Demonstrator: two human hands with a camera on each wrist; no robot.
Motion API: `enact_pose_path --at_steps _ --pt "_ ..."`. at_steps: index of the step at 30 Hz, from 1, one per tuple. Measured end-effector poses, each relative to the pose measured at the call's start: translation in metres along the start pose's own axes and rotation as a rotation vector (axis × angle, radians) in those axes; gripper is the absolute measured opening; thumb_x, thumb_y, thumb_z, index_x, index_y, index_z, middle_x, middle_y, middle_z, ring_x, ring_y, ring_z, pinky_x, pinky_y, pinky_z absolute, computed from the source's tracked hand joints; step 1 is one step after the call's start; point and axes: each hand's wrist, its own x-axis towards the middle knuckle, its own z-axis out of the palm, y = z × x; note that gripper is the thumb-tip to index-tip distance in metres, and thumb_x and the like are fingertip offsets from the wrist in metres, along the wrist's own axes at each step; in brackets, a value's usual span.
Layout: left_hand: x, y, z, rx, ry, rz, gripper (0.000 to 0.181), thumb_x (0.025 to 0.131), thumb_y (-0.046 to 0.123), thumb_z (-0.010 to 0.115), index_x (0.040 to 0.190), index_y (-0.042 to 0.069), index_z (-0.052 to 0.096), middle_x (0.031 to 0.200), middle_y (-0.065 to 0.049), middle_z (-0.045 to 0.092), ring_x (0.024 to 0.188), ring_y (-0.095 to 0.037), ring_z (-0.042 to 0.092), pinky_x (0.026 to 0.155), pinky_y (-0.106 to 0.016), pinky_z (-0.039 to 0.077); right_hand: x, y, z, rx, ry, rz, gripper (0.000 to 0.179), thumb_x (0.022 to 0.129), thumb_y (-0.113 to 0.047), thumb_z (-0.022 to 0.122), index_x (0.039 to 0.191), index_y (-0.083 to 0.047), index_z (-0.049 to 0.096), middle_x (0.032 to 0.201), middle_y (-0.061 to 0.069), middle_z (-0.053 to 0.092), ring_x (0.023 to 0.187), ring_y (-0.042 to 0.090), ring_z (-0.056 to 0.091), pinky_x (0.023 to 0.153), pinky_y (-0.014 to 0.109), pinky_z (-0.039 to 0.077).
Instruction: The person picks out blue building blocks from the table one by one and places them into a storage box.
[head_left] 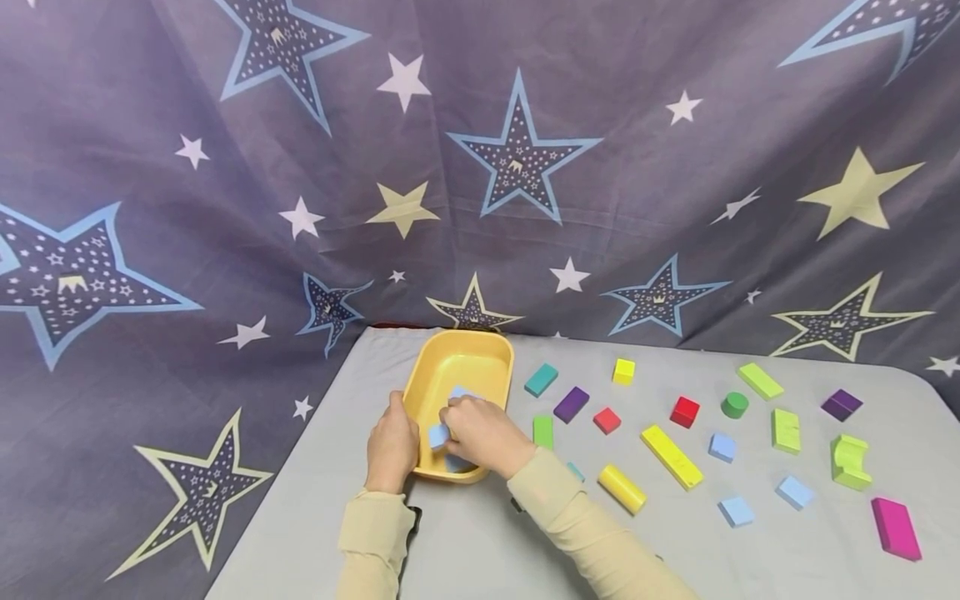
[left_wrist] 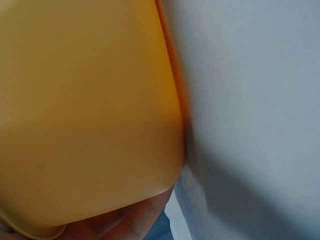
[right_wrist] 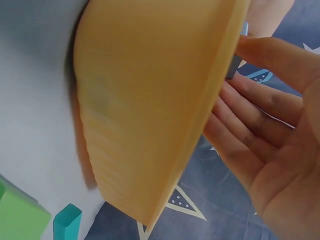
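Observation:
A yellow plastic tray [head_left: 471, 367] stands at the left end of the table. My left hand [head_left: 392, 446] grips its left side; in the left wrist view the fingers [left_wrist: 142, 217] lie against the tray wall [left_wrist: 95, 125]. Over the tray's near half, my right hand [head_left: 483, 432] pinches a light blue block [head_left: 438, 436] between thumb and fingers. The right wrist view has this block [right_wrist: 235, 65] partly hidden behind the tray rim. Two more light blue blocks lie in the tray, one beyond the right hand, one near the front wall [head_left: 456, 463].
Right of the tray, blocks lie scattered: teal [head_left: 541, 380], purple [head_left: 572, 404], red [head_left: 684, 412], a yellow cylinder [head_left: 622, 489], a long yellow bar [head_left: 672, 457], several light blue ones [head_left: 737, 512], and a magenta one [head_left: 896, 528]. A star-patterned curtain [head_left: 480, 250] hangs behind the table.

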Motion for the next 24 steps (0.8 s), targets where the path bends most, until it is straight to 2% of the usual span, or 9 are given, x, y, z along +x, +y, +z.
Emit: enact_pose_path --at_steps 8,15,24 --pt "0.0 0.001 0.0 0.001 0.007 -0.004 0.036 0.099 0.007 0.044 0.134 -0.001 0.043 0.105 -0.027 0.067 0.086 -0.049 0.066 0.075 -0.058 0.05 -0.001 0.001 0.006 -0.017 -0.057 0.013 0.016 0.086 -0.023 0.078 0.079 -0.013 0.068 0.077 -0.004 0.066 0.063 0.006 0.053 0.059 0.023 0.05" --pt "-0.001 0.001 0.0 -0.001 -0.001 -0.01 0.036 0.099 0.007 0.044 0.134 -0.002 0.044 0.105 -0.027 0.067 0.087 -0.048 0.066 0.076 -0.057 0.05 -0.002 0.001 0.011 -0.008 -0.066 0.011 0.018 0.087 -0.024 0.077 0.077 -0.013 0.067 0.072 -0.005 0.062 0.058 0.004 0.045 0.054 0.02 0.045" --pt "0.0 0.002 -0.001 -0.001 0.005 -0.01 0.035 0.098 0.007 0.044 0.133 -0.001 0.044 0.104 -0.026 0.067 0.087 -0.048 0.066 0.075 -0.057 0.05 -0.002 0.001 0.013 0.013 -0.072 0.011 0.017 0.085 -0.025 0.079 0.08 -0.012 0.069 0.073 -0.005 0.063 0.059 0.003 0.046 0.055 0.019 0.046"
